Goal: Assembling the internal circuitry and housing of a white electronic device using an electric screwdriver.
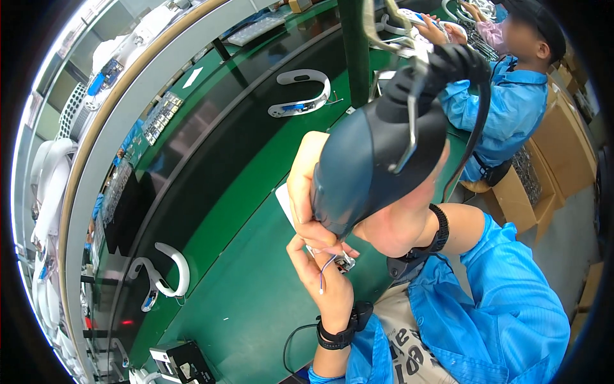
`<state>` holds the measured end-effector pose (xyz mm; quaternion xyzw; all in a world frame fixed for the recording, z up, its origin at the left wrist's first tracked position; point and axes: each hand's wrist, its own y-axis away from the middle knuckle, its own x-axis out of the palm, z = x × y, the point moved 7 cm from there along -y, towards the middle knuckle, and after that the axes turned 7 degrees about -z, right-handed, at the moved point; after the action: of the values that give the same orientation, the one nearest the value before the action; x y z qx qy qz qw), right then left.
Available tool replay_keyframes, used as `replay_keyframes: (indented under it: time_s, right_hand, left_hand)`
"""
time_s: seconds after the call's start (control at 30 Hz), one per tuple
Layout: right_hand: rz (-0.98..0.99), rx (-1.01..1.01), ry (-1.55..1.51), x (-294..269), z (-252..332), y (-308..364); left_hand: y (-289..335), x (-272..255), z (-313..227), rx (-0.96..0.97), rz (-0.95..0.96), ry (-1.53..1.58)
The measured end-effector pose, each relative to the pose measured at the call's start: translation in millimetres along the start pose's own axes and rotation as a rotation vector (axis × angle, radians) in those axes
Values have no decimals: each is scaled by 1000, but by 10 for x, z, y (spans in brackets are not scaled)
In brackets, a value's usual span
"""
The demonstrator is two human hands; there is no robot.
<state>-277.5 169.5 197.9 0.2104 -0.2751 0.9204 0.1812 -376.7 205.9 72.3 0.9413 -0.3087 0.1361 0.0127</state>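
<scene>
- Right hand (398,228): fingers wrapped part-closed around black electric screwdriver (358,166), gripping it above green bench (256,313); bit hidden.
- Left hand (329,286), just below screwdriver: fingers bent, nearly closed, holding small wired part (346,264); exact contact partly covered.
- White curved band (326,89), beyond screwdriver, on bench.
- Second white curved band (184,272), left of screwdriver.
- Black-and-white box (185,365), lower left of screwdriver.
- Co-worker in blue (515,118), right of screwdriver.

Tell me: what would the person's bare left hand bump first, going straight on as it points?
Probably the person's bare right hand, curled around the smooth, rounded, dark grey-and-black tool; its fingers show just beyond the left hand, though depth is unclear.
</scene>
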Motion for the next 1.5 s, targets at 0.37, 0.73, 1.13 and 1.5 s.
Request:
replay_keyframes:
  time_s: [0.37,0.73,1.13,1.5]
  right_hand:
    - [20,-45,236,42,-116,1]
    - [4,21,271,31,-109,5]
    - [-575,-453,412,-2032,836,446]
    - [-636,-358,616,-2851,718,481]
  left_hand:
    - [43,-102,113,25,-21,11]
    - [36,-91,244,24,2,-89]
    - [29,91,122,-34,84,16]
    - [55,205,157,-36,53,-54]
